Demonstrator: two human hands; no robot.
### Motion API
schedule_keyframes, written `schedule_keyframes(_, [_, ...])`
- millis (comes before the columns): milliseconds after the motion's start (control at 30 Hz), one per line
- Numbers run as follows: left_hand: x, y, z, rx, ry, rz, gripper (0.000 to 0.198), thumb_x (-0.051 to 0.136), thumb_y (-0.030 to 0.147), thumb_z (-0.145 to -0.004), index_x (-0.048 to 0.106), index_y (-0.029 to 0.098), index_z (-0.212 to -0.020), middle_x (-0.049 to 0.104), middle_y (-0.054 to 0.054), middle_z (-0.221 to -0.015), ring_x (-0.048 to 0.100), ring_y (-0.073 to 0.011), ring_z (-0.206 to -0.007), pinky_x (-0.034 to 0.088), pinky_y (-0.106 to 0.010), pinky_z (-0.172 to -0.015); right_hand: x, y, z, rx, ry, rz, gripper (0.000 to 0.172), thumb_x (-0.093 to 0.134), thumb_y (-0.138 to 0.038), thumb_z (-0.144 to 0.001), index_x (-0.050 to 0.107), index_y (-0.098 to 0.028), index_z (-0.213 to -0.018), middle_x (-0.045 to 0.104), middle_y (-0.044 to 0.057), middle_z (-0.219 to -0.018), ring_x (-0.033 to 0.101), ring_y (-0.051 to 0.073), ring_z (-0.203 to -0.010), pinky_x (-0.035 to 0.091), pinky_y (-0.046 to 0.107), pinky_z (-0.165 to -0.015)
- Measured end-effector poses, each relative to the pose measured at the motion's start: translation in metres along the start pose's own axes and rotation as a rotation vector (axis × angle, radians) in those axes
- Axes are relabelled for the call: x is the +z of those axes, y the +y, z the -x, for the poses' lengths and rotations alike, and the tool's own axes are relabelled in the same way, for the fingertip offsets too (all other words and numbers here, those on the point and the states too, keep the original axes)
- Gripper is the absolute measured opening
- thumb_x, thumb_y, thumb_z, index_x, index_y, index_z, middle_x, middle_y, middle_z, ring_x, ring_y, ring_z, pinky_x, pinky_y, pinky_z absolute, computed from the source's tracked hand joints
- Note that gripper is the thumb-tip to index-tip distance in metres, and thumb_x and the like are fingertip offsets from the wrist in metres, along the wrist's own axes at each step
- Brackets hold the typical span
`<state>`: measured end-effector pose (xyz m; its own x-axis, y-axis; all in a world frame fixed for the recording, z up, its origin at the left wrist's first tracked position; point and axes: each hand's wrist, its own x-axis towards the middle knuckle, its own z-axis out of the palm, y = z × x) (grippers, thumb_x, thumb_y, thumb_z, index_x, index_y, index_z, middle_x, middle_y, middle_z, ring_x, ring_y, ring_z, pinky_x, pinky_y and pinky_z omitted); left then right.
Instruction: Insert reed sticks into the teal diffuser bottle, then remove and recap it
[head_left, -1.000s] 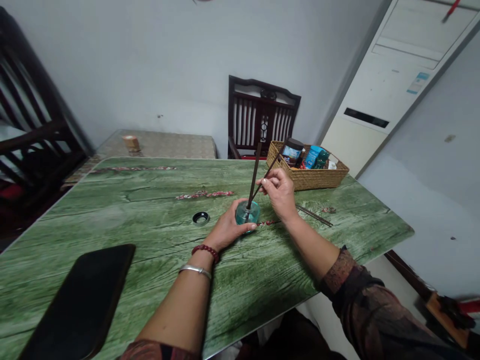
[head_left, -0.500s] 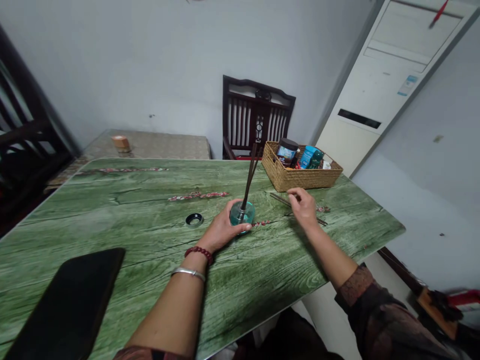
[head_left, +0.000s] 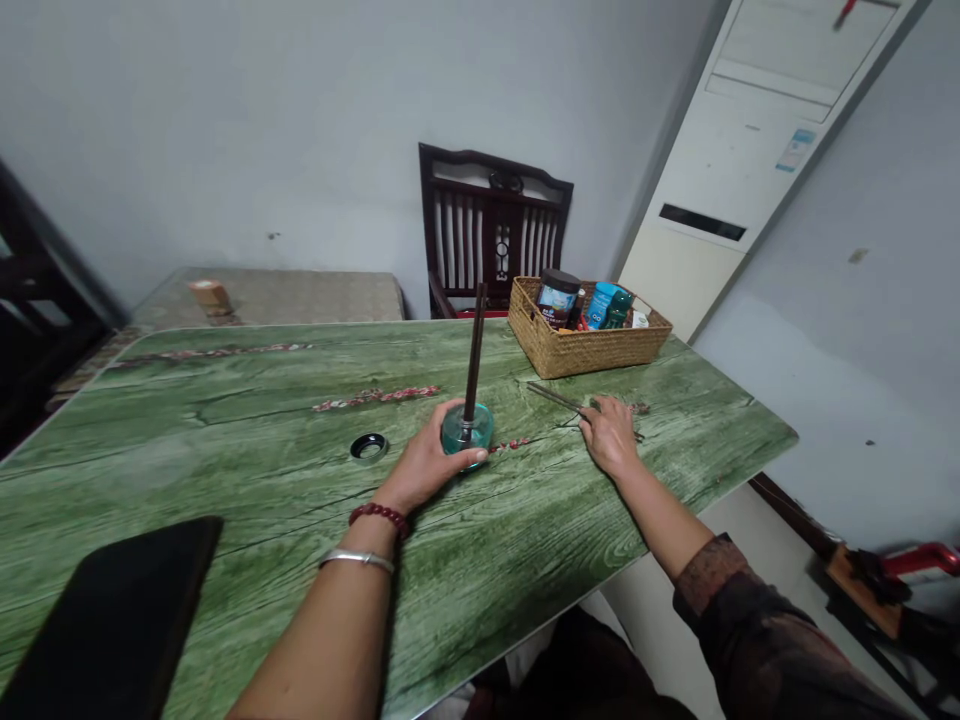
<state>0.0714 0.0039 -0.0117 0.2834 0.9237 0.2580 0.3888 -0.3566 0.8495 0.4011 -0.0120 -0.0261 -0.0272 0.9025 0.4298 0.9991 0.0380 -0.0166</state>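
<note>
My left hand [head_left: 427, 462] wraps the side of a round teal glass diffuser bottle [head_left: 466, 430], which stands on the table. Dark reed sticks [head_left: 474, 350] rise upright from its neck, close together. To the right, my right hand [head_left: 611, 435] rests low on the tabletop, its fingertips pressed onto thin dark reed sticks [head_left: 553, 397] lying there. Those fingers hide the middle of the sticks.
The green wood-patterned table [head_left: 225, 480] holds a black phone [head_left: 112, 625], a small black ring [head_left: 369, 448] and a wicker basket [head_left: 589, 340] of jars and bottles. A dark wooden chair [head_left: 491, 225] stands behind the far edge.
My right hand has moved away from the bottle, down onto the sticks lying on the table, leaving the reeds standing in the bottle. My left hand stays on the bottle.
</note>
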Motion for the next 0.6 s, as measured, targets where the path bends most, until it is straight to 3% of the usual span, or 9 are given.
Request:
schedule_keyframes(100, [0.000, -0.001, 0.000, 0.007, -0.010, 0.001, 0.079, 0.078, 0.049, -0.068, 0.046, 0.022, -0.136, 0.065, -0.011, -0.128, 0.062, -0.0321, -0.119, 0.047, -0.050, -0.104, -0.002, 0.002, 0.001, 0.006, 0.036, -0.050, 0.022, 0.059, -0.031, -0.093, 0.073, -0.020, -0.106, 0.060, 0.014, -0.130, 0.047, 0.029, -0.123, 0.032, 0.042, -0.105])
schedule_keyframes(267, [0.000, 0.000, 0.000, 0.008, -0.007, 0.019, 0.077, 0.079, 0.045, -0.067, 0.047, 0.023, -0.133, 0.066, -0.011, -0.126, 0.062, -0.0321, -0.119, 0.046, -0.052, -0.106, -0.005, 0.000, 0.002, -0.026, 0.007, -0.076, 0.025, 0.065, -0.034, -0.090, 0.072, -0.020, -0.109, 0.059, 0.015, -0.130, 0.047, 0.029, -0.121, 0.033, 0.042, -0.103])
schedule_keyframes(433, [0.000, 0.001, 0.000, 0.011, 0.005, 0.023, 0.077, 0.079, 0.045, -0.067, 0.047, 0.023, -0.133, 0.064, -0.011, -0.128, 0.061, -0.0317, -0.120, 0.044, -0.052, -0.108, -0.011, -0.008, 0.002, -0.068, -0.058, -0.034, 0.013, 0.062, -0.026, -0.091, 0.073, -0.020, -0.093, 0.066, 0.012, -0.108, 0.052, 0.028, -0.106, 0.037, 0.039, -0.092])
schedule_keyframes(600, [0.000, 0.004, 0.001, -0.008, -0.018, 0.002, 0.078, 0.078, 0.049, -0.068, 0.045, 0.022, -0.134, 0.063, -0.011, -0.129, 0.061, -0.0316, -0.120, 0.045, -0.050, -0.107, -0.037, -0.017, -0.008, -0.077, 0.075, -0.176, 0.017, 0.052, -0.022, -0.094, 0.068, -0.018, -0.090, 0.067, 0.010, -0.092, 0.056, 0.024, -0.091, 0.041, 0.034, -0.084])
